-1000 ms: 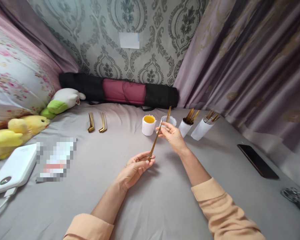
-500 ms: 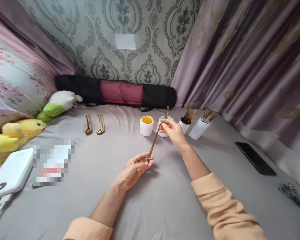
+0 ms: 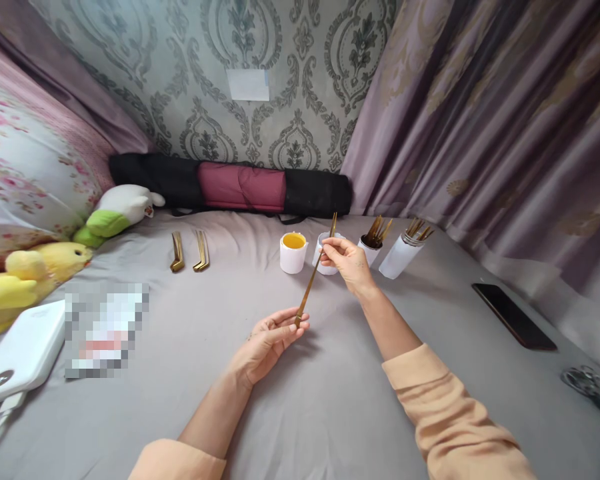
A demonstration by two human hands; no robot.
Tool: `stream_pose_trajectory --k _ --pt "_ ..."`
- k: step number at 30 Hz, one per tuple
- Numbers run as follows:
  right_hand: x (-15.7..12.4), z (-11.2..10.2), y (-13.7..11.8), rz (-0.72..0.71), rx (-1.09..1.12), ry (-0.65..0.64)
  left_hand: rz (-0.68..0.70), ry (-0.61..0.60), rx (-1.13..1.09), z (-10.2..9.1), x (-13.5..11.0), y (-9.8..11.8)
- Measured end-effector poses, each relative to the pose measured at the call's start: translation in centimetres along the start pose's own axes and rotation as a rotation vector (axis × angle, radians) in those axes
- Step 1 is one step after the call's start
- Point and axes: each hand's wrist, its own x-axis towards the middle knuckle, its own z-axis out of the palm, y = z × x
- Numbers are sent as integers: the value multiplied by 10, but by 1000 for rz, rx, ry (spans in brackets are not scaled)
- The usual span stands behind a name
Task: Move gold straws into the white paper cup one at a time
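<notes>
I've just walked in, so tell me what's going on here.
A person's left hand pinches the near end of a slim gold-brown utensil, and the right hand grips it farther up. Beyond are a white cup showing yellow inside, another white cup partly hidden by the right hand, and two white containers holding slim pieces. Bent gold pieces lie on the grey cloth to the left.

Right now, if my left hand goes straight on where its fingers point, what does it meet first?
Probably your right wrist; depth is unclear, so your left hand might pass under it.
</notes>
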Motion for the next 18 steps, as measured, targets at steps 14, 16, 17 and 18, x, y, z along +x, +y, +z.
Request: stream_pose_trajectory --k 14,16,17,18 --pt "25 -26 -18 -66 29 132 -10 36 -21 -5 3 1" --pt "31 -32 -23 -92 12 171 -9 54 -34 -7 3 1" --pt "34 -35 -25 -106 0 191 -7 60 -40 -7 3 1" --pt "37 -38 -27 -122 -11 209 -6 66 -45 -8 3 1"
